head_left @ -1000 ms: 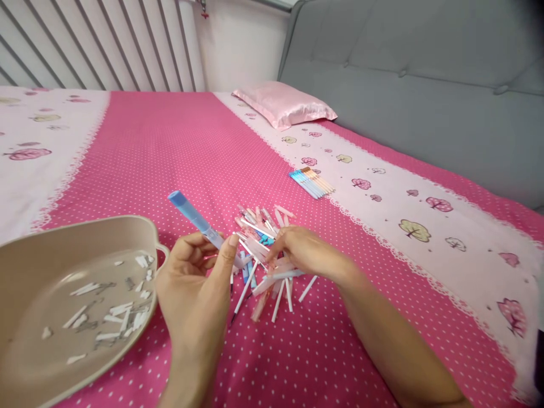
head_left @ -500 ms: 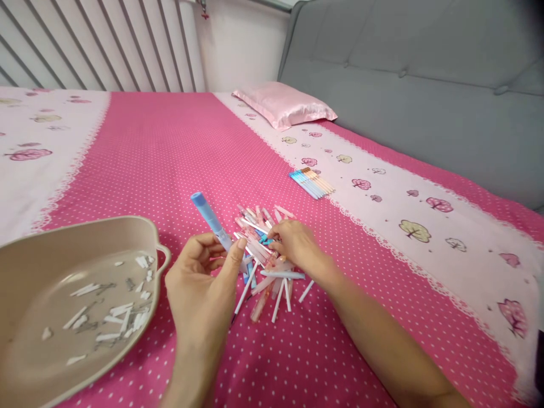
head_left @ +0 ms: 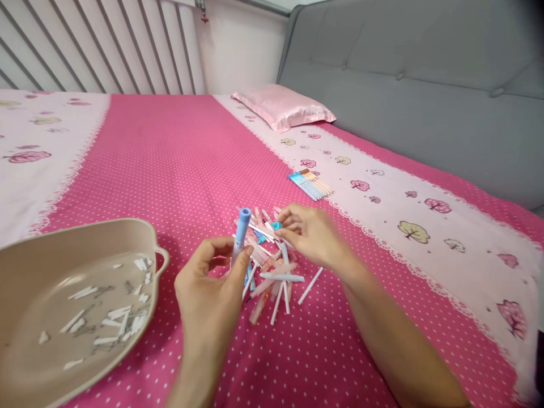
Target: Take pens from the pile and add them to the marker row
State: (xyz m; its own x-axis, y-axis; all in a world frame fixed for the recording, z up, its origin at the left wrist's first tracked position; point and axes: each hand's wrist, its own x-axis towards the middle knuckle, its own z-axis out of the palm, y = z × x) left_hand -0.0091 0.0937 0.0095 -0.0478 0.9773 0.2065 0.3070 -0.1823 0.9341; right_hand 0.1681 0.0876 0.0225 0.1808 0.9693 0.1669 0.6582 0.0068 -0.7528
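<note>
My left hand (head_left: pixel 215 289) is closed around a blue pen barrel (head_left: pixel 241 231) that fades to pale at the bottom. The barrel stands nearly upright, its hollow end facing up. Between the thumb and fingers of my right hand (head_left: pixel 312 235) is a small turquoise pen part (head_left: pixel 276 225), just above the pile. Beneath both hands spreads a heap of pen parts (head_left: pixel 280 277), with pink clear barrels, white tubes and some blue pieces. Another turquoise piece (head_left: pixel 261 240) lies among them. My left hand hides part of the heap.
A beige basin (head_left: pixel 55 241) at the left holds small white pieces and springs. Beyond the heap lies a row of blue and orange pens (head_left: pixel 311 184). The pink dotted bedspread (head_left: pixel 170 147) bears a pink pillow (head_left: pixel 283 106), beside a grey headboard (head_left: pixel 408 79).
My left hand has brought the blue barrel from a leftward lean to nearly upright, slightly right. My right hand has lifted a small turquoise part out of the heap.
</note>
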